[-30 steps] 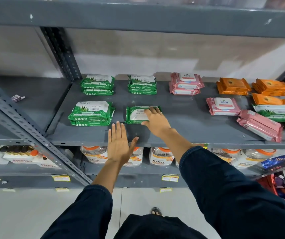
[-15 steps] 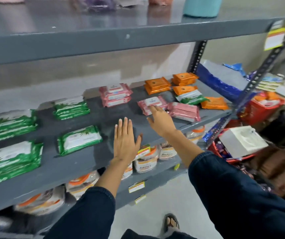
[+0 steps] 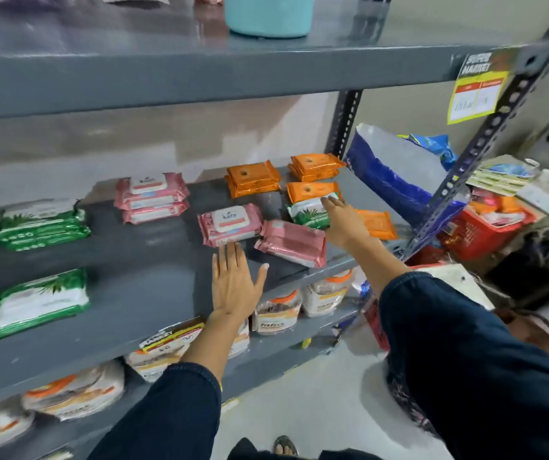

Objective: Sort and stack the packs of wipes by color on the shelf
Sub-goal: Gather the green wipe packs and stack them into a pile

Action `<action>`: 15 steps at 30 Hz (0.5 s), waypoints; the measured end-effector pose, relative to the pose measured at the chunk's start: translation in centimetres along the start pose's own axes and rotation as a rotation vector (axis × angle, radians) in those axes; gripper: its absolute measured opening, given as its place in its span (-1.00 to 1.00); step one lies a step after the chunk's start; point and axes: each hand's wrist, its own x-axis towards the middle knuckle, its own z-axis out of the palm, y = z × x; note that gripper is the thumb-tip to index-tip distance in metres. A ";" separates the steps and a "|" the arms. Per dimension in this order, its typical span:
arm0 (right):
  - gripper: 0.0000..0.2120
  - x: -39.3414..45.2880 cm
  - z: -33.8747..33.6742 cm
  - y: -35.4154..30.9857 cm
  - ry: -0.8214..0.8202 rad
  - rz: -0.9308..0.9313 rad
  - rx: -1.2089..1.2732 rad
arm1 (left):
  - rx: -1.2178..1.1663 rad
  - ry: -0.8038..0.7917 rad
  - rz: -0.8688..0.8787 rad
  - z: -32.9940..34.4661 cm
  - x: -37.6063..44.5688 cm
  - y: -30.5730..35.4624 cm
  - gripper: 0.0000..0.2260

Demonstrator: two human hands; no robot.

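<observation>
On the grey shelf (image 3: 140, 280) lie packs of wipes. Green packs sit at the left: a stack (image 3: 39, 225) at the back and one pack (image 3: 35, 303) at the front. A pink stack (image 3: 152, 197) stands mid-back, with a pink pack (image 3: 230, 224) and a tilted pink pack (image 3: 291, 242) in front. Orange stacks (image 3: 253, 177) (image 3: 316, 166) are at the back right. A lone green pack (image 3: 309, 212) lies on an orange pack (image 3: 311, 190). My right hand (image 3: 344, 222) rests flat on this green pack, fingers spread. My left hand (image 3: 235, 280) is open, palm down, near the shelf's front edge.
Another orange pack (image 3: 374, 224) lies by the right upright post (image 3: 485, 134). A blue bag (image 3: 392, 174) and a red basket (image 3: 479, 227) stand to the right. Food packets (image 3: 278, 312) fill the lower shelf. A teal tub (image 3: 268, 14) sits on the upper shelf.
My view has swung right along the shelf. My right hand left the green pack at the front left and reached right to the lone green pack. My left hand followed rightward, still open.
</observation>
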 end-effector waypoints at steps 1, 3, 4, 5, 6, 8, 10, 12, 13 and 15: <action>-0.27 0.8 0.0 0.6 -0.029 -0.008 -0.023 | 0.005 -0.004 -0.024 0.4 0.2 0.2 -0.27; -0.24 2.6 0.0 1.6 -0.080 -0.030 -0.082 | 0.008 -0.028 -0.074 0.9 0.3 0.5 -0.32; -0.23 3.5 0.1 1.9 -0.102 -0.046 -0.110 | 0.012 -0.044 -0.098 1.2 0.4 0.6 -0.33; -0.22 4.4 0.3 2.1 -0.121 -0.062 -0.133 | 0.018 -0.055 -0.111 1.4 0.4 0.7 -0.33; -0.22 5.2 0.3 2.1 -0.146 -0.072 -0.151 | 0.028 -0.065 -0.119 1.6 0.4 0.7 -0.33; -0.20 6.7 0.3 1.9 -0.195 -0.103 -0.189 | 0.039 -0.082 -0.136 1.8 0.5 0.7 -0.32; -0.17 8.0 0.2 1.6 -0.229 -0.145 -0.229 | 0.038 -0.092 -0.147 1.9 0.6 0.8 -0.32; -0.13 9.0 0.1 1.1 -0.289 -0.204 -0.277 | 0.042 -0.092 -0.149 1.9 0.6 0.7 -0.32; -0.11 9.4 0.1 1.0 -0.335 -0.230 -0.303 | 0.043 -0.091 -0.147 2.0 0.6 0.7 -0.31; -0.05 9.9 0.2 1.1 -0.435 -0.234 -0.311 | 0.043 -0.095 -0.145 1.9 0.6 0.7 -0.31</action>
